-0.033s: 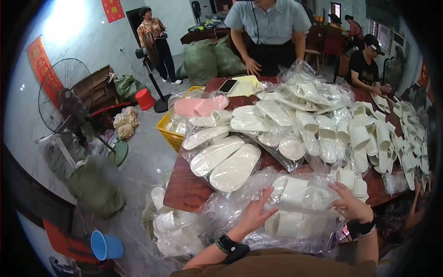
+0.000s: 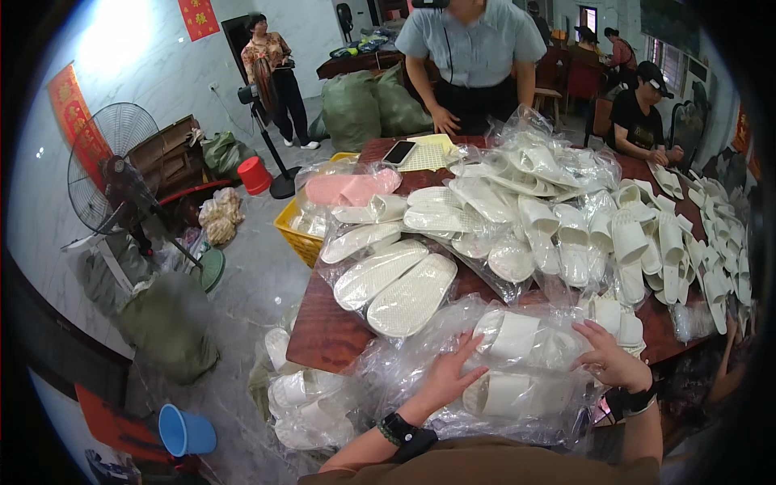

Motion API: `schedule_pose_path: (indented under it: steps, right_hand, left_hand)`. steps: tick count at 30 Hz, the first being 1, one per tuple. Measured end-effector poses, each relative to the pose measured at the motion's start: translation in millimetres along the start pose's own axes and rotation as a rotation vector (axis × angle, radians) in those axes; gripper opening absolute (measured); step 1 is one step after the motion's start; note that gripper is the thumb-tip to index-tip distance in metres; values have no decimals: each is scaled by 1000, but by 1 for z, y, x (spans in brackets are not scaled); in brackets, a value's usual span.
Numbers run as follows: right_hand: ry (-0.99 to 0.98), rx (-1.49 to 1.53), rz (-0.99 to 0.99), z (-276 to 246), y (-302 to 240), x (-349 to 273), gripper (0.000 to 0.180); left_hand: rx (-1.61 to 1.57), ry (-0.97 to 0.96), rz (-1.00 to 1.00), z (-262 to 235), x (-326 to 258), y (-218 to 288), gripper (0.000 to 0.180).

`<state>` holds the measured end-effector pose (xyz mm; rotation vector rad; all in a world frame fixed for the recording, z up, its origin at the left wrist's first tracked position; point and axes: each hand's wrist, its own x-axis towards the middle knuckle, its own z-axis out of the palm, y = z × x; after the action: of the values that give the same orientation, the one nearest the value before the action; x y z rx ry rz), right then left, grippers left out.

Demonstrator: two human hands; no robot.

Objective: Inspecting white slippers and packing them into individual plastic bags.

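In the head view, the left hand (image 2: 449, 380) is laid flat, fingers spread, on a crinkled clear plastic bag of white foam slippers (image 2: 517, 368) at the near edge of the dark red wooden desk (image 2: 323, 331); nothing is gripped, the palm only presses the film; the right hand (image 2: 608, 357) is seen at about 3 o'clock from the bag's middle, fingers curled loosely onto the plastic, though whether a fold is pinched cannot be told. The bag lies between the two hands, its long axis running from 9 to 3 o'clock, with an upper white slipper (image 2: 511, 335) at 1 o'clock from the left hand and a lower white slipper (image 2: 505, 394) at 3 o'clock, just beside it; the left hand is judged the nearer to both. At 11 o'clock a pair of large white perforated insoles (image 2: 396, 284) is wrapped in film; further bagged slippers hang off the desk at 7 o'clock.
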<state>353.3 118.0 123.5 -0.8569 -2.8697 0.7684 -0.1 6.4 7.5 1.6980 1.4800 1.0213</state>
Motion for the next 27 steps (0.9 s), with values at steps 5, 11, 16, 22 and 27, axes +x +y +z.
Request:
schedule_pose_path:
  steps: [5, 11, 16, 22, 27]
  right_hand:
    - [97, -46, 106, -20, 16, -13, 33]
    - [468, -423, 394, -15, 47, -38, 35]
    - [632, 352, 494, -9, 3, -33, 32]
    - [414, 82, 739, 16, -33, -23, 66]
    - [233, 314, 832, 24, -11, -39, 38]
  left_hand:
    - [304, 15, 85, 9, -3, -11, 60]
    - [316, 28, 93, 9, -4, -11, 59]
    - [345, 50, 134, 10, 3, -11, 58]
    - [286, 36, 104, 5, 0, 2, 57]
    - [417, 48, 125, 8, -8, -6, 60]
